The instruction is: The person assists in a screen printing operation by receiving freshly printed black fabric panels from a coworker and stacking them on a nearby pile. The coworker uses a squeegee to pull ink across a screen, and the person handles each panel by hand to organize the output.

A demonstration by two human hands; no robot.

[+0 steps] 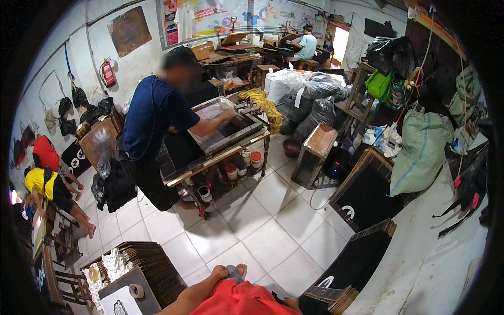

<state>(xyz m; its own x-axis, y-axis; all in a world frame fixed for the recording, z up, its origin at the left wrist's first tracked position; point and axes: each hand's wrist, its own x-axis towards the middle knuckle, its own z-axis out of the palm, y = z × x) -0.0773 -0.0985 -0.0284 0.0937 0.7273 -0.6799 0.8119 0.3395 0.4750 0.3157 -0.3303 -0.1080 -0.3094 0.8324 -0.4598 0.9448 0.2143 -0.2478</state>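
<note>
My left hand [219, 272] rests against the grey cloth [234, 274] over my leg, beside my red shirt [247, 298]. Its fingertips are hidden, and nothing is seen in it. Low at the picture's edge, my right hand [291, 303] shows only in part, in shadow next to the shirt; its fingers cannot be made out. Nearest on the left is a stack of brown boards [152, 268], with a roll of tape [136, 291] and a white printed sheet [118, 303] on a dark board. Black cloth on boards [346, 270] lies to my right.
A person in dark blue [157, 118] leans over a screen-printing frame [231, 139] on a table. Paint tubs [255, 159] stand beneath. Filled bags [310, 105] lie behind. A green sack [420, 149] leans at right. Other people work at left and at the back.
</note>
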